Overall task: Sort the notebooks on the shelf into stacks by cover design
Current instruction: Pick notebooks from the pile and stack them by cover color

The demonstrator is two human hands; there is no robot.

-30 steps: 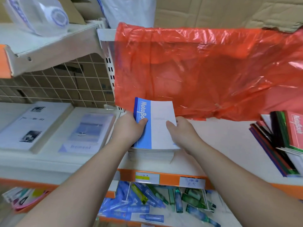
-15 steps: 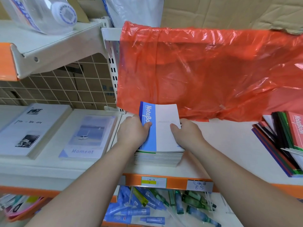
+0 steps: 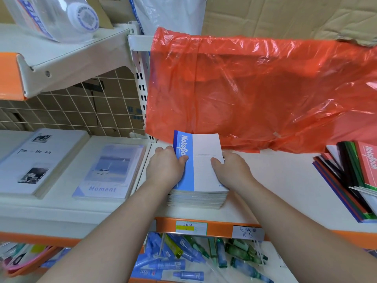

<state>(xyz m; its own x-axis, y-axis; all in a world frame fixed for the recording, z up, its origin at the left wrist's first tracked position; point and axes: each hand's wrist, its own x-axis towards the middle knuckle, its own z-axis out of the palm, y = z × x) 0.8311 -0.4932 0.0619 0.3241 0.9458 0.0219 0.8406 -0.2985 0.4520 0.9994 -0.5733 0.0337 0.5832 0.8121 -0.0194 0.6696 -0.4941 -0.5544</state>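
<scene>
A stack of blue-and-white notebooks (image 3: pixel 201 170) lies on the white shelf (image 3: pixel 275 180), its top cover showing a blue spine band marked "NoteBook". My left hand (image 3: pixel 166 165) grips the stack's left edge, thumb on the blue band. My right hand (image 3: pixel 230 168) grips the right edge, thumb on the white cover. A mixed pile of red, green, black and blue notebooks (image 3: pixel 355 180) lies fanned out at the shelf's far right.
An orange plastic bag (image 3: pixel 255 92) hangs just above and behind the stack. To the left lie "Moment" notebooks (image 3: pixel 110 172) and "Time Memory" notebooks (image 3: pixel 36 160). Price tags (image 3: pixel 247 232) line the orange shelf edge; pens (image 3: pixel 193 256) fill the shelf below.
The stack sits a little further back under the orange bag, and the view has tilted up slightly. Both hands keep the same hold on its sides.
</scene>
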